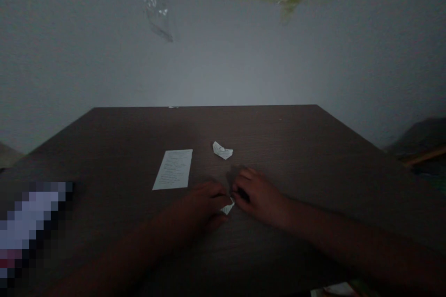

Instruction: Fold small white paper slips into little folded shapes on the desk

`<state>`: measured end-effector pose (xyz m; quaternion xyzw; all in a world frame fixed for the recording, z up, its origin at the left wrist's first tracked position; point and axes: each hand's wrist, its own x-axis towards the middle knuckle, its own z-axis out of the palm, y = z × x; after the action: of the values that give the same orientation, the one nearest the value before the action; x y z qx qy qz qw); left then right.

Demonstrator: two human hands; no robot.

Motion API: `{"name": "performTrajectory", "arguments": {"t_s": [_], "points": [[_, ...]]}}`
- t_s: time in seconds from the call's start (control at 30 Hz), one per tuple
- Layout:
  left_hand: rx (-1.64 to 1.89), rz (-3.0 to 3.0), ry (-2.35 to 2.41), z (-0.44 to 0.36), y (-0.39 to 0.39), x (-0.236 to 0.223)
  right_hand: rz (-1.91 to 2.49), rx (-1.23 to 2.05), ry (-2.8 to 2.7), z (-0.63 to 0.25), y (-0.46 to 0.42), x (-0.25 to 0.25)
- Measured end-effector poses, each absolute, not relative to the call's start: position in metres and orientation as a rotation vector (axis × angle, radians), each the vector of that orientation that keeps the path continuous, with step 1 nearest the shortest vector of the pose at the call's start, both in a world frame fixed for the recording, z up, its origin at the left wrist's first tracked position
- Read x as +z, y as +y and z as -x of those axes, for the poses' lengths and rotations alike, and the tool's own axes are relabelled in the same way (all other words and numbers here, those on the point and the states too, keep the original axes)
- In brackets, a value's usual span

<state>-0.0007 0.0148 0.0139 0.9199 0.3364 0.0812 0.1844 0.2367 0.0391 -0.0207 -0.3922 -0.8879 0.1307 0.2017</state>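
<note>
Between my two hands, near the middle of the table, is a small folded piece of printed paper point(228, 206), mostly covered by fingers. My left hand point(211, 202) is closed on it from the left, with the thumb and fingers around its edge. From the right, my right hand point(256, 192) reaches in with curled fingers, its fingertips pinched at the paper's right corner. Just beyond the hands lies a folded paper boat point(223, 151), also of printed paper. A flat printed sheet point(173, 170) rests to the left of it.
The brown wooden table point(285, 134) meets a grey wall point(223, 65) at its far edge. A pixelated, bright-screened object point(31, 222) lies at the left. Something with a pale corner point(332, 290) shows at the bottom edge. Dark items point(423, 144) stand beyond the table's right side.
</note>
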Motion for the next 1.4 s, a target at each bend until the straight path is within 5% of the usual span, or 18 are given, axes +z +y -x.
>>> {"name": "performTrajectory", "arguments": {"t_s": [0.4, 1.4], "points": [[0.224, -2.679, 1.004, -0.004, 0.007, 0.014, 1.03, 0.63, -2.4, -0.25, 0.049, -0.012], [0.151, -2.811, 1.041, -0.011, 0.002, 0.011, 1.141, 0.552, -2.398, -0.246, 0.039, -0.017]]}}
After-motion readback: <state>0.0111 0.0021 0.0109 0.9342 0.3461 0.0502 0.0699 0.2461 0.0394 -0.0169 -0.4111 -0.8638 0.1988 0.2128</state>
